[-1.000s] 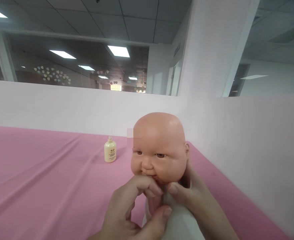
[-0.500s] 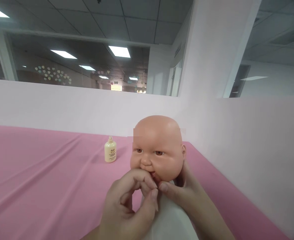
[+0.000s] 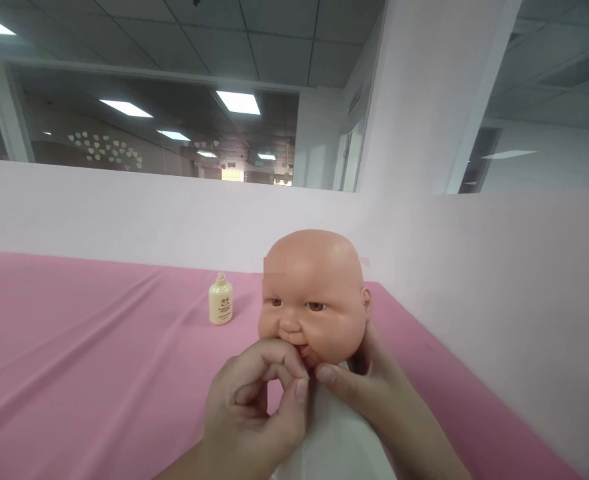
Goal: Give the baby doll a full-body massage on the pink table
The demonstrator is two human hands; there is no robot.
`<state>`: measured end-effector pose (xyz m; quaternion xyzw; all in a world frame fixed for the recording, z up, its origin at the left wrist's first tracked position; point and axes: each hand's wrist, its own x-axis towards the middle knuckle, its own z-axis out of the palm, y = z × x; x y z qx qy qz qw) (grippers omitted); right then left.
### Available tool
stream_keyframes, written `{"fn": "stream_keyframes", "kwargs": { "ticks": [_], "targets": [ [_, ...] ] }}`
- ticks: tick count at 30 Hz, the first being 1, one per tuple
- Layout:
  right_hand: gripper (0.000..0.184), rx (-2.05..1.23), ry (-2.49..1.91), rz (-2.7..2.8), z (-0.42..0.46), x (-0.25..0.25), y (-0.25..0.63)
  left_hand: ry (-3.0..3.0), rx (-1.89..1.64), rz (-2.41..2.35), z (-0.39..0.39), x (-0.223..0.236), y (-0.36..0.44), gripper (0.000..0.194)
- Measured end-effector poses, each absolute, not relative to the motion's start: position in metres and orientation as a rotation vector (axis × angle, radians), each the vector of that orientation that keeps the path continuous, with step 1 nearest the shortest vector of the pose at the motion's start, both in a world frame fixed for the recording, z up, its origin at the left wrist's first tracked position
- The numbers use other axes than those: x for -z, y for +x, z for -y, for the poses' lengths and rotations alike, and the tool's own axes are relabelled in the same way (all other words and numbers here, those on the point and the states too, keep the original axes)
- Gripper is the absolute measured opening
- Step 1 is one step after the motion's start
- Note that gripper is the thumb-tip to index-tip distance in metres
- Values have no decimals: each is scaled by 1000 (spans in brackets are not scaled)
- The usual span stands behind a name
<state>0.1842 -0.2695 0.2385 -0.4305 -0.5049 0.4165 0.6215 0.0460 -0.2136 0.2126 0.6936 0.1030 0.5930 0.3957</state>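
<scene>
A bald baby doll (image 3: 314, 273) is upright in front of me, its face turned slightly left. My right hand (image 3: 369, 373) grips it at the neck, thumb below the chin and the other fingers hidden behind the head. My left hand (image 3: 259, 393) is closed in a pinch at the doll's mouth and chin, thumb tip against the curled fingers. Whatever the pinch may hold is hidden. Below the chin lies a smooth white thing (image 3: 337, 437), partly covered by my hands. A cream-coloured bottle (image 3: 221, 303) with dark print stands behind and to the left.
A pink cloth (image 3: 99, 347) with long creases covers the table. White walls (image 3: 174, 220) rise behind it and along its right side. Above them are windows (image 3: 164, 127) onto a room with ceiling lights.
The thumb of my left hand has shifted slightly left and down, and the fingers stay pinched. The doll's head has turned or moved a touch left. My right hand keeps its grip.
</scene>
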Motion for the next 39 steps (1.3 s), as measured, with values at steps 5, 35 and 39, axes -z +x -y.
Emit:
{"fn": "stream_keyframes", "kwargs": {
  "ticks": [5, 35, 39],
  "targets": [
    [99, -996, -966, 1190, 269, -239, 185, 1777, -1537, -273, 214, -209, 47, 15],
    [101, -985, -979, 1197, 270, -241, 186, 1772, -1616, -160, 213, -209, 51, 13],
    [103, -970, -999, 1180, 270, -240, 186, 1751, -1494, -326, 219, -213, 49, 12]
  ]
}}
